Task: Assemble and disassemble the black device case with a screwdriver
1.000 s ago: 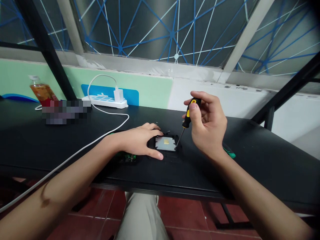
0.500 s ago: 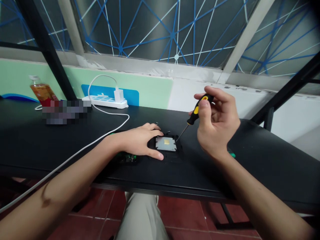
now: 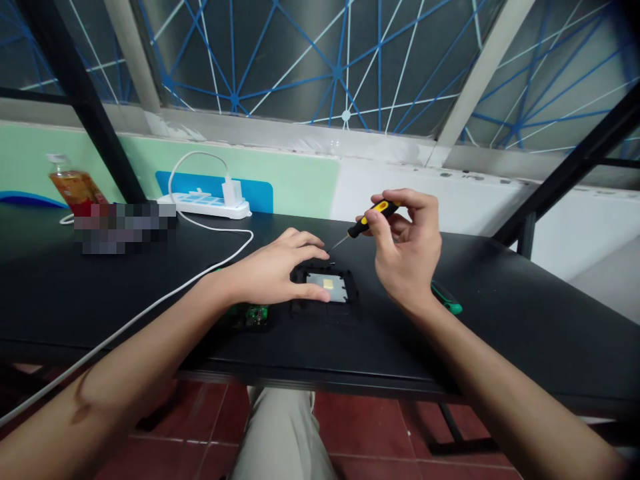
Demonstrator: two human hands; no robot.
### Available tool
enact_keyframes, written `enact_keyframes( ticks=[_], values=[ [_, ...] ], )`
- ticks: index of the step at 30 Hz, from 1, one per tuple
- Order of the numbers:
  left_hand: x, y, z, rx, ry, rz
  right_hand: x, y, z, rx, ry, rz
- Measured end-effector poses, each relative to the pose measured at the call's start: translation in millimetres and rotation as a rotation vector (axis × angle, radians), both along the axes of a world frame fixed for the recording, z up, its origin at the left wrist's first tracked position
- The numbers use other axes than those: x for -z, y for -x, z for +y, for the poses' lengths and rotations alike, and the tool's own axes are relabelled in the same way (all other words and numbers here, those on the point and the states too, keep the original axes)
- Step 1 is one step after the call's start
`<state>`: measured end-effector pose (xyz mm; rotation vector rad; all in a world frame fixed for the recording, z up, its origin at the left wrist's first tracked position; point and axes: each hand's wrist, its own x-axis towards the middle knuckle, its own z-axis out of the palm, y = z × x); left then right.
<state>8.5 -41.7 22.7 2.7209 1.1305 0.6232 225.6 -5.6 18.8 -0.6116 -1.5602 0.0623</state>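
Note:
My right hand (image 3: 407,247) grips a black-and-yellow screwdriver (image 3: 373,220), its thin shaft pointing down to the left. The tip is close to the index fingertip of my left hand (image 3: 280,270); whether they touch I cannot tell. My left hand is open, thumb and fingers spread around the left side of a small black case (image 3: 353,285). Inside the case is a silver metal plate (image 3: 339,288) with a pale yellow square (image 3: 328,284) on it. A tiny screw-like piece (image 3: 332,263) lies just behind the case. Partly under my left wrist is a green circuit board (image 3: 257,314).
A green-and-black tool (image 3: 449,298) lies beside my right wrist. A white power strip (image 3: 205,203) with a plugged-in charger (image 3: 232,193) stands at the back, its white cable (image 3: 220,267) running across the table (image 3: 525,320). A drink bottle (image 3: 75,187) is at the far left.
My right hand and the screwdriver have moved left and away from the plate's right edge; the tip is now by my left index finger. My left fingers have shifted back slightly.

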Motion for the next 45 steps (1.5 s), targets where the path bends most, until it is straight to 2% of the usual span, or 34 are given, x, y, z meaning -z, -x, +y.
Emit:
enact_keyframes(
  ticks=[11,18,31,38,45],
  values=[
    [1.3,0.5,1.0,-0.034,0.042,0.129,0.6,1.8,-0.2,-0.016,-0.007,0.012],
    [3.2,0.5,2.2,-0.037,0.055,0.145,-1.3,1.9,-3.1,-0.013,-0.018,0.027],
    [7.2,1.8,4.2,-0.052,0.183,0.202,-2.0,1.0,-3.3,0.029,-0.031,0.03],
    [2.2,1.8,1.1,-0.072,0.147,0.182,-1.8,0.9,-4.3,0.021,-0.027,0.037],
    [-6.0,2.3,-4.9,-0.195,0.078,0.235,2.4,2.9,-5.1,-0.025,0.008,0.004]
  ],
)
